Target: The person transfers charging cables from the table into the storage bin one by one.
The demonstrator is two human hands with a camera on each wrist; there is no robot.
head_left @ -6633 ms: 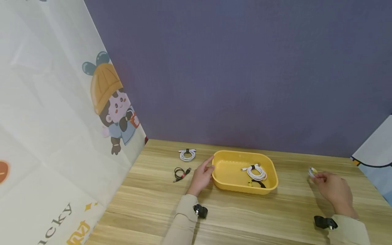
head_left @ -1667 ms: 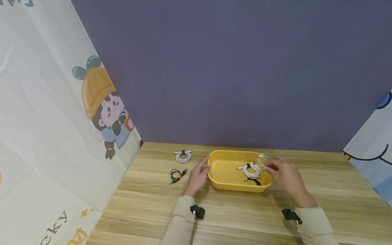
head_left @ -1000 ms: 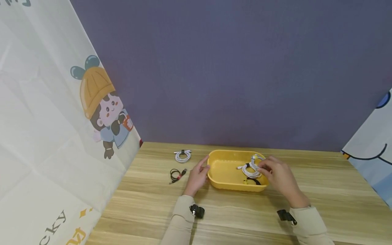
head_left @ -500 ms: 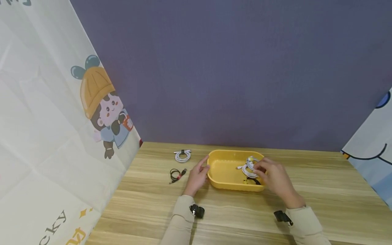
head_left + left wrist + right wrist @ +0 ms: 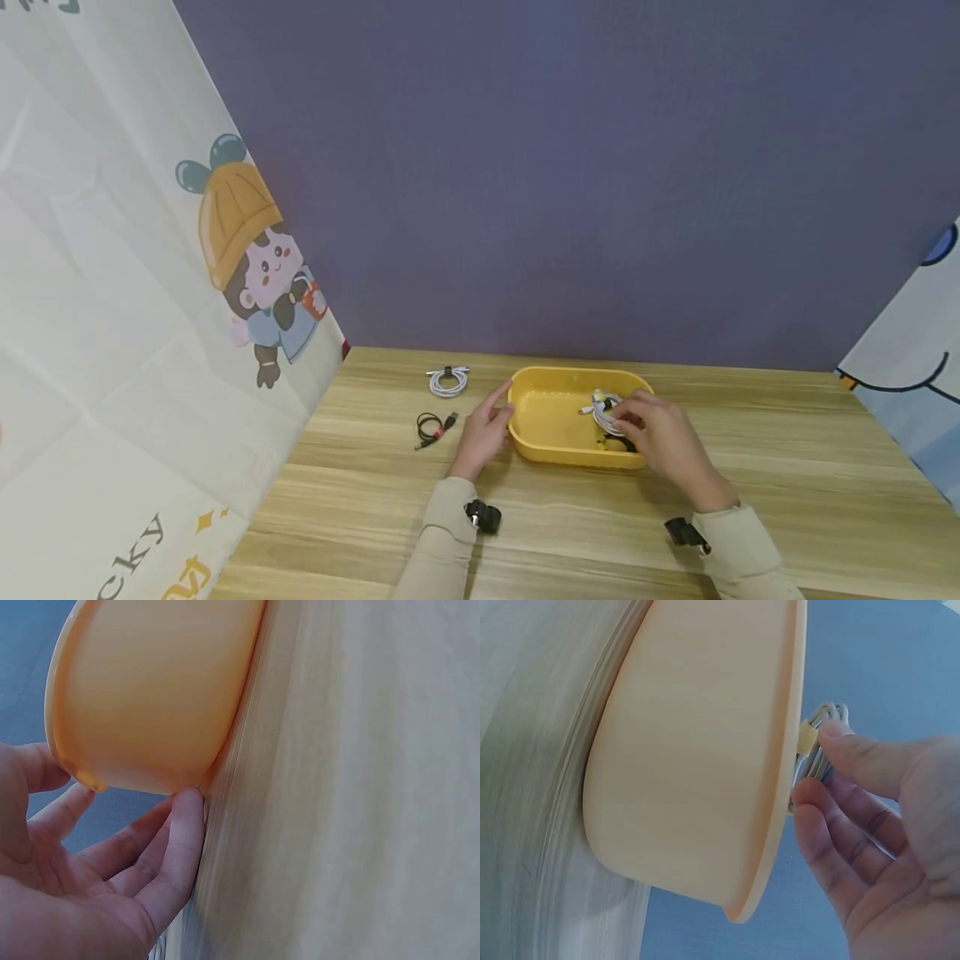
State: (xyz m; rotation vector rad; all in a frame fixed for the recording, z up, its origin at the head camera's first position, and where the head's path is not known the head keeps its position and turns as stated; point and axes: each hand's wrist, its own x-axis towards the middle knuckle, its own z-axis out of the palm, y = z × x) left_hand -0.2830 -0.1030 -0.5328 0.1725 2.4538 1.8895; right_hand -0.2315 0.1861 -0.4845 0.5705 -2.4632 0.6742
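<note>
In the head view, the yellow plastic basket stands on the wooden table. My left hand rests its fingers against the basket's left end; the left wrist view has the fingertips touching its wall low down. Between thumb and fingers, my right hand pinches a coiled whitish cable with a yellow tie, held over the basket's right half. Below it lies a white coiled cable with a black strap, partly hidden by that hand. A black cable with yellow bits lies near the front wall.
Left of the basket, a white coiled cable with a black strap lies on the table. Nearer sits a black USB cable with a red tie. A dark purple panel rises behind the table; a printed white sheet hangs at left.
The right hand has brought the yellow-tied cable from the table's right side over the basket, then moved slightly left over the other cables. The left hand stays at the basket's left end.
</note>
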